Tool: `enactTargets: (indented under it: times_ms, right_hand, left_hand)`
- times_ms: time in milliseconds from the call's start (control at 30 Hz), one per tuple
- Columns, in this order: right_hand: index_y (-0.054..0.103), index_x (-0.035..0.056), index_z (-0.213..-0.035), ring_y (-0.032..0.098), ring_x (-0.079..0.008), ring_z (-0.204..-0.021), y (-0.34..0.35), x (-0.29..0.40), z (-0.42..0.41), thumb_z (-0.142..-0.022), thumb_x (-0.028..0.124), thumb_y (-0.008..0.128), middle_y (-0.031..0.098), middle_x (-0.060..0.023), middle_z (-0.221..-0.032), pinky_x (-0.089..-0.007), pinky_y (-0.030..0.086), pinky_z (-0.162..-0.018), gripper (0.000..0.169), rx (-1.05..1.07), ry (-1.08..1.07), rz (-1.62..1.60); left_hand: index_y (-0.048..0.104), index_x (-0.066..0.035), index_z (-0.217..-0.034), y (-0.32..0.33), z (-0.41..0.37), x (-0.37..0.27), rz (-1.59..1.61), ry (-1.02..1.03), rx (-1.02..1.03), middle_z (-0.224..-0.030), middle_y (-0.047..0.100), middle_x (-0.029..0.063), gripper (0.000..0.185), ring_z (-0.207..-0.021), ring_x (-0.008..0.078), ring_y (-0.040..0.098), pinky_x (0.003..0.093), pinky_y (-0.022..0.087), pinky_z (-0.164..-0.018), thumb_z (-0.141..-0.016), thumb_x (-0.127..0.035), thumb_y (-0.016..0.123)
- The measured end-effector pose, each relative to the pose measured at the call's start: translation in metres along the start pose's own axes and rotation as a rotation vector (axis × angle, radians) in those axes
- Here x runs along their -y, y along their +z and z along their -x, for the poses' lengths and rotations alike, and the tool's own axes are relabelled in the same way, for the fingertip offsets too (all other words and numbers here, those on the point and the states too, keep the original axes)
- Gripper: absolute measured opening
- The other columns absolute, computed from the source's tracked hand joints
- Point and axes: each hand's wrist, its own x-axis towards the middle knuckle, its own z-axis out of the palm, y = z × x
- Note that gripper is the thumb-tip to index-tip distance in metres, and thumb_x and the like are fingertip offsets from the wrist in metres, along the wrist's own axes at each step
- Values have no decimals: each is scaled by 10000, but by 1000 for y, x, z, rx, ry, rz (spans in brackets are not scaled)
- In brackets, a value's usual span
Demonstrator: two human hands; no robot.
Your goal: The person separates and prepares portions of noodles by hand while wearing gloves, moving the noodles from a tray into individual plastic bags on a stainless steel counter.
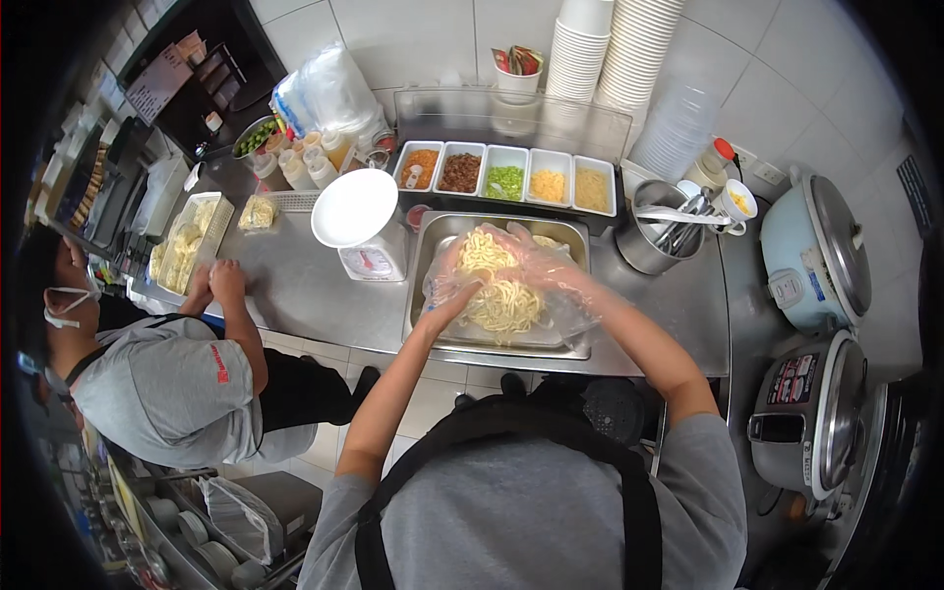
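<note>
Both my hands wear loose clear plastic gloves and are over a rectangular stainless steel tray (pixel 571 344). My left hand (pixel 450 276) cups the left side of a clump of pale yellow noodles (pixel 485 252). On the other side, my right hand (pixel 542 258) holds the same clump, its fingers partly hidden by noodles and glove film. More noodles (pixel 509 306) hang or lie below in the tray; whether the two portions are joined is unclear. A small pale portion (pixel 549 243) shows behind my right hand.
White kitchen scale (pixel 372 254) stands left of the tray. Behind are topping containers (pixel 505 177); right, a metal pot of utensils (pixel 656 247) and rice cookers (pixel 815 251). A co-worker (pixel 169 383) stands left, hands near a basket of noodle portions (pixel 221 221). Tall cup stacks (pixel 579 63) line the wall.
</note>
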Motion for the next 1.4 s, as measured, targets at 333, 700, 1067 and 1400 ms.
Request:
enactTargets:
  times_ms: [333, 700, 1067, 1400]
  right_hand:
    - [284, 21, -1389, 423, -148, -1178, -1, -59, 20, -818, 149, 605, 448, -90, -1299, -278, 323, -1001, 667, -77, -121, -818]
    - [375, 84, -1304, 439, -239, -1170, 21, -36, 12, -648, 147, 768, 473, -102, -1231, -354, 352, -992, 768, -473, -144, -385]
    - [402, 73, -1328, 372, -252, -1263, 73, -80, 4, -711, 59, 638, 441, -148, -1314, -342, 279, -1049, 660, -397, -29, -316]
    - [535, 36, -1199, 536, -206, -1097, 3, 40, 23, -755, 118, 661, 571, -156, -1163, -312, 430, -914, 468, -361, -309, -729]
  left_hand:
    - [212, -59, -1409, 15, 5, 2, 89, -236, 235, -1345, 398, 131, 947, -1228, 231, 396, 343, 321, -1041, -681, -225, 794]
    - [507, -68, -1222, 40, -24, 22, 162, -161, -26, -1117, 581, 108, 658, -1043, 237, 549, 353, 432, -922, -648, -211, 793]
    - [503, -62, -1234, 2, -3, -15, -388, -15, 97, -1148, 588, 156, 546, -1061, 278, 557, 362, 428, -917, -737, -168, 704]
    - [342, -56, -1372, -46, 6, -80, 721, -344, 313, -1371, 396, 121, 782, -1253, 268, 405, 387, 341, -1038, -715, -168, 750]
